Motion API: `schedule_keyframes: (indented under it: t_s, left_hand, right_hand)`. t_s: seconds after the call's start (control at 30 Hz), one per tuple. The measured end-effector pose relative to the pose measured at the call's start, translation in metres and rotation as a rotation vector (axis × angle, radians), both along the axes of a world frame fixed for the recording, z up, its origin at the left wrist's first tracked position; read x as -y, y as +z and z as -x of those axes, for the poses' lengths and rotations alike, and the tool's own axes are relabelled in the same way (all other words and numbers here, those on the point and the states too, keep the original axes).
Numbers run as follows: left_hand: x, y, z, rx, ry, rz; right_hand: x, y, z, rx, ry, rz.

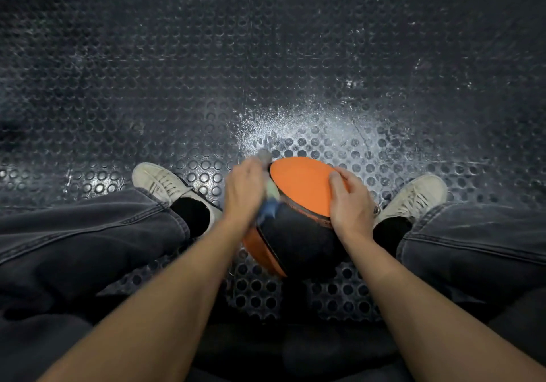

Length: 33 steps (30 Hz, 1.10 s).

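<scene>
An orange and black ball [298, 213] rests on the studded black floor mat between my feet. My right hand [351, 204] lies on its right side, fingers spread over an orange panel. My left hand [246, 191] is blurred at the ball's left side and grips a blurred blue and pale green thing [270, 201], a cloth or sponge, against the ball. A grey tip sticks out past the left hand's knuckles.
The black rubber mat [266, 71] with round studs fills the view, with wet or white speckles [310, 127] just beyond the ball. My left shoe [165, 183] and right shoe [413, 195] flank the ball; dark jeans cover both legs.
</scene>
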<state>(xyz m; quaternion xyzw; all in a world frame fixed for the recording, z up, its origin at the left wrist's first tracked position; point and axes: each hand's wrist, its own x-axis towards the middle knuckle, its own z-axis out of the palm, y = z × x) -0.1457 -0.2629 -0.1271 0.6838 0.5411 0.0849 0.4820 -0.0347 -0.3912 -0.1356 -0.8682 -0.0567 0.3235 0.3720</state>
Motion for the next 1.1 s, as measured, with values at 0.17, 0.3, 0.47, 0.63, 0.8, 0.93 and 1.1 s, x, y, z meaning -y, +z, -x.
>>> schedule_keyframes:
  t_s: [0.17, 0.3, 0.47, 0.63, 0.8, 0.93, 1.1]
  left_hand:
    - [-0.007, 0.005, -0.016, -0.096, -0.148, 0.107]
    - [0.044, 0.024, -0.004, 0.071, -0.543, -0.393]
    - [-0.038, -0.011, -0.041, -0.262, -0.195, 0.053]
    - [-0.006, 0.011, -0.063, -0.224, -0.570, -0.237]
    - [0.037, 0.016, 0.004, 0.129, -0.614, -0.503]
    - [0.009, 0.004, 0.022, -0.006, 0.135, 0.032]
    - [0.016, -0.038, 0.060, 0.103, 0.667, 0.769]
  right_hand:
    - [-0.001, 0.000, -0.004, -0.046, -0.109, 0.017]
    - [0.008, -0.003, -0.010, -0.059, -0.137, -0.013]
    - [-0.009, -0.001, 0.000, -0.057, -0.133, 0.044]
    - [-0.019, 0.001, 0.005, -0.049, -0.197, 0.106]
    - [-0.006, -0.002, 0.003, -0.038, -0.191, 0.027]
    - [-0.008, 0.001, 0.009, -0.086, -0.131, 0.045]
    - [-0.004, -0.003, -0.025, -0.157, -0.090, 0.041]
